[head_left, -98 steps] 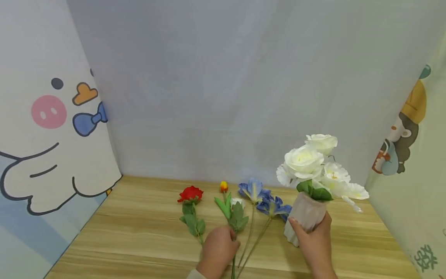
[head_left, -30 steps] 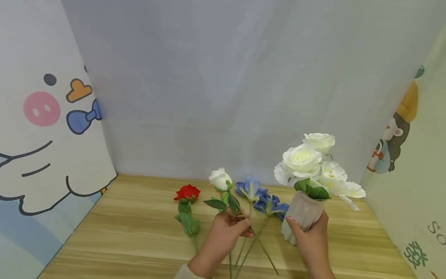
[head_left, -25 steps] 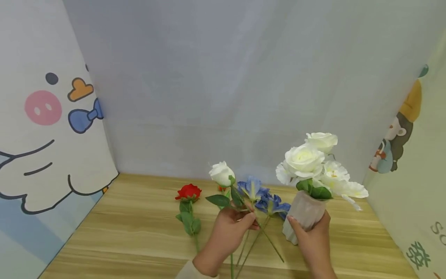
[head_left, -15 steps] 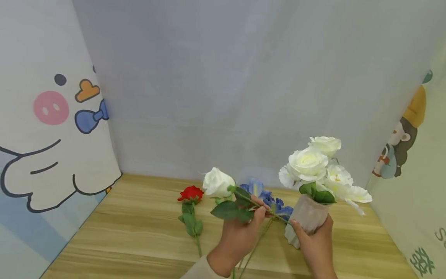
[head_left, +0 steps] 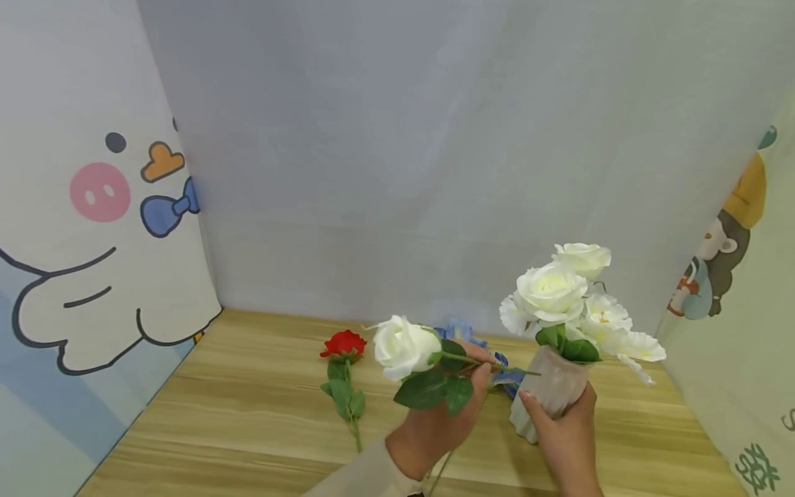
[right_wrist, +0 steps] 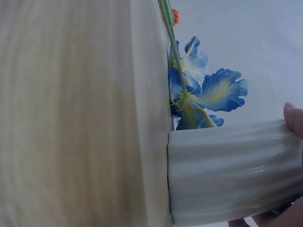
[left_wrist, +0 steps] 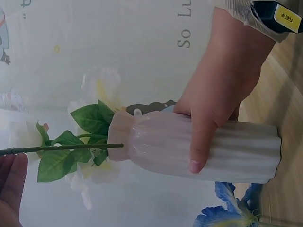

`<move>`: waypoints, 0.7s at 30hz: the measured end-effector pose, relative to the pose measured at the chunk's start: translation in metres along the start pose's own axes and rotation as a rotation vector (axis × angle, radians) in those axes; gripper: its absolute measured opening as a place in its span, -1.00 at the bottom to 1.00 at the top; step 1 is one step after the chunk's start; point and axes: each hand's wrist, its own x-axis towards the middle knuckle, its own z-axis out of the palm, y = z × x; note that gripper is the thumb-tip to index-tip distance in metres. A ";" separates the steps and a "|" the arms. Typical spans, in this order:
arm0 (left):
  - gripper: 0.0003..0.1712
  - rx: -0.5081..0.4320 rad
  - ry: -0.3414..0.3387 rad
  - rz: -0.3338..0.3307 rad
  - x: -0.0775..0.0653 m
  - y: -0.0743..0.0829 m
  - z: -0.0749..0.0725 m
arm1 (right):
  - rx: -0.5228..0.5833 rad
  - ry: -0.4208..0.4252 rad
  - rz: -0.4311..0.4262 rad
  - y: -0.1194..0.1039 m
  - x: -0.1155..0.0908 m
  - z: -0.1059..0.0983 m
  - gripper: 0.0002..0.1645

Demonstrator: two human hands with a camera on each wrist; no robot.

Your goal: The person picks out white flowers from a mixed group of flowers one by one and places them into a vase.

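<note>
My left hand (head_left: 444, 421) pinches the stem of a white rose (head_left: 404, 347) between thumb and fingers. The rose lies almost level, its bloom to the left and its green leaves below. Its stem (left_wrist: 71, 148) points at the vase, and the tip overlaps the vase neck just below the rim in the left wrist view. My right hand (head_left: 565, 428) grips the pale ribbed vase (head_left: 553, 379) round its lower body. White roses and other white flowers (head_left: 553, 293) with green leaves stand in the vase. Its base (right_wrist: 177, 179) is at the tabletop in the right wrist view.
A red rose (head_left: 344, 345) lies on the wooden table (head_left: 248, 407) at the left. Blue flowers (right_wrist: 208, 94) lie beside the vase, partly behind my left hand in the head view. An orange-red bloom (right_wrist: 176, 17) shows beyond them. Printed curtains enclose the table.
My left hand has lifted the white rose off the table, carried it right toward the vase and turned its stem from steep to nearly level. My right hand keeps holding the vase.
</note>
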 end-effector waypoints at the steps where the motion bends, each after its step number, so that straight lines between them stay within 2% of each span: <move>1: -0.84 0.006 -0.006 0.008 0.001 -0.001 0.001 | -0.001 0.002 -0.001 0.000 0.000 0.000 0.20; 3: -0.84 0.030 -0.012 0.032 0.005 -0.001 0.002 | 0.000 0.003 0.000 0.001 0.000 0.000 0.19; 7: -0.85 0.023 -0.028 0.067 0.015 -0.002 0.005 | -0.002 0.003 -0.003 0.002 0.000 0.000 0.20; 11: -0.85 -0.028 -0.052 0.067 0.026 0.001 0.009 | 0.001 -0.001 -0.007 0.000 0.000 0.000 0.19; 13: -0.85 0.026 -0.064 0.103 0.032 0.005 0.012 | 0.003 0.001 -0.013 0.000 0.000 -0.001 0.17; 15: -0.86 0.169 -0.101 0.165 0.038 0.008 0.014 | 0.003 -0.003 -0.018 0.000 0.000 -0.001 0.16; 19: -0.81 0.799 -0.239 0.405 0.045 0.013 0.016 | 0.006 -0.009 -0.027 0.001 0.000 -0.001 0.15; 21: -0.77 1.017 -0.295 0.498 0.046 0.013 0.017 | 0.004 -0.013 -0.027 0.002 0.000 -0.001 0.15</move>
